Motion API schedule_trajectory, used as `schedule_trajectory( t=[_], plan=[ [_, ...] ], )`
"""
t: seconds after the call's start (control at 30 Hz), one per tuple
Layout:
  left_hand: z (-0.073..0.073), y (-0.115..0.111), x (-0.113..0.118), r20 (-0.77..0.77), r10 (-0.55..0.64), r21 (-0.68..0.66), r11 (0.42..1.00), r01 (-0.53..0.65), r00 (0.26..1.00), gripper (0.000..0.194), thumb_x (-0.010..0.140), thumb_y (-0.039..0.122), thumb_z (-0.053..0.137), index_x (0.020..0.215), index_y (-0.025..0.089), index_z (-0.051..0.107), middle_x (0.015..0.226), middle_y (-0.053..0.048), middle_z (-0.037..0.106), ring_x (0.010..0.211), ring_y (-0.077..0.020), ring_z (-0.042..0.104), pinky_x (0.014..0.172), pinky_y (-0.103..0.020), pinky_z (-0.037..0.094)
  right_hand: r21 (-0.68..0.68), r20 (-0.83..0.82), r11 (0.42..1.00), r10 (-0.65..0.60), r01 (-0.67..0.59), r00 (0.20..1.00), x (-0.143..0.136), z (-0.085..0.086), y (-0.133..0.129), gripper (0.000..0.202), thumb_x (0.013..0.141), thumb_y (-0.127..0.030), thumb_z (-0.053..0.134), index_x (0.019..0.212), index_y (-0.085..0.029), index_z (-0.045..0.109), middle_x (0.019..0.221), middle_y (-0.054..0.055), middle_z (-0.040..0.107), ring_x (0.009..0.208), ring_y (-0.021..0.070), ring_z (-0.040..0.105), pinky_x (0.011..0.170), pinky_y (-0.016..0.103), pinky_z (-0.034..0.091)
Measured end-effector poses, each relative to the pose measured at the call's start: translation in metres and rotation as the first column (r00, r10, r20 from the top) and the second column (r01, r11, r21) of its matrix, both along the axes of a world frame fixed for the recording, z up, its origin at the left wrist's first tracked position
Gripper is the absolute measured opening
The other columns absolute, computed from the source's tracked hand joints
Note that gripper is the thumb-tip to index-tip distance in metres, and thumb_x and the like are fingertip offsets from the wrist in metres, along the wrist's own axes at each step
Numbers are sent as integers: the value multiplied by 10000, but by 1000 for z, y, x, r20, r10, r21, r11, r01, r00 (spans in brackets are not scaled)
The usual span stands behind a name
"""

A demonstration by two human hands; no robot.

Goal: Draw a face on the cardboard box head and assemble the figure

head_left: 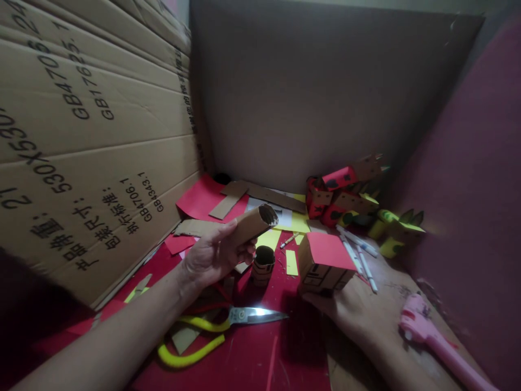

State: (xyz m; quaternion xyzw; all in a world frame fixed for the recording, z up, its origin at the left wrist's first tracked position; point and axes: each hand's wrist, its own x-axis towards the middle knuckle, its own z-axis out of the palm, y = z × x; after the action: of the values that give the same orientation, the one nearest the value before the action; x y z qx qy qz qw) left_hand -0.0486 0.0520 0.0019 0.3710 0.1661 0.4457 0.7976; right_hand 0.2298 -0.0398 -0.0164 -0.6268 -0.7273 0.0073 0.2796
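My left hand (214, 254) is closed around a brown cardboard tube (254, 224), tilted so its open end points up and to the right. In my right hand (331, 304) is a small cardboard box (325, 274) with a red paper top (330, 251) and dark printed lines on its side; my fingers are mostly hidden beneath and behind it. Between the two hands a second, shorter cardboard tube (264, 266) stands upright on the red surface. Scissors (240, 316) with yellow handles lie below the left hand, blades pointing right.
A large printed carton panel (101, 130) rises on the left. Red paper (195, 198), cardboard strips (272, 195) and yellow scraps (291, 263) lie behind the hands. Painted cardboard figures (342, 198), markers (366, 269) and a pink glue gun (423, 320) are on the right.
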Motion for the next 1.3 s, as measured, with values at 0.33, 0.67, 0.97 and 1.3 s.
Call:
schedule_trajectory(
  t=[0.33, 0.67, 0.97, 1.3],
  plan=[
    [6, 0, -17, 4, 9, 89, 996, -9, 1000, 370, 796, 408, 709, 1030, 122, 723, 866, -113, 738, 698, -178, 651, 674, -296, 535, 50, -472, 988, 155, -149, 868, 26, -13, 1, 544, 793, -276, 631, 1323, -249, 516, 1186, 118, 683, 1160, 312, 641, 968, 495, 523],
    [26, -88, 32, -20, -350, 81, 933, 350, 937, 402, 801, 376, 666, 1090, 100, 715, 712, -88, 699, 633, -167, 640, 595, -238, 514, 331, -700, 903, 430, -275, 570, -45, 24, -65, 833, 742, -480, 778, 1465, -397, 373, 1464, 76, 520, 1349, 345, 506, 1051, 513, 502],
    [3, -127, 63, -373, -343, 107, 907, 407, 862, 440, 827, 535, 669, 1037, 149, 649, 761, -45, 648, 578, -123, 612, 481, -190, 433, 226, -876, 932, 322, -284, 360, -43, 8, -86, 581, 820, -388, 732, 1348, -306, 504, 1101, 95, 713, 963, 283, 724, 786, 419, 632],
    [-19, -119, -40, -617, 760, 783, 618, 67, 206, 580, 733, 385, 755, 1236, 228, 513, 1167, -85, 602, 1033, -262, 630, 887, -410, 541, -14, -989, 958, 29, -286, 145, -11, -26, -86, 353, 669, -443, 840, 849, -167, 713, 817, 86, 714, 724, 225, 671, 606, 338, 567]
  ],
)
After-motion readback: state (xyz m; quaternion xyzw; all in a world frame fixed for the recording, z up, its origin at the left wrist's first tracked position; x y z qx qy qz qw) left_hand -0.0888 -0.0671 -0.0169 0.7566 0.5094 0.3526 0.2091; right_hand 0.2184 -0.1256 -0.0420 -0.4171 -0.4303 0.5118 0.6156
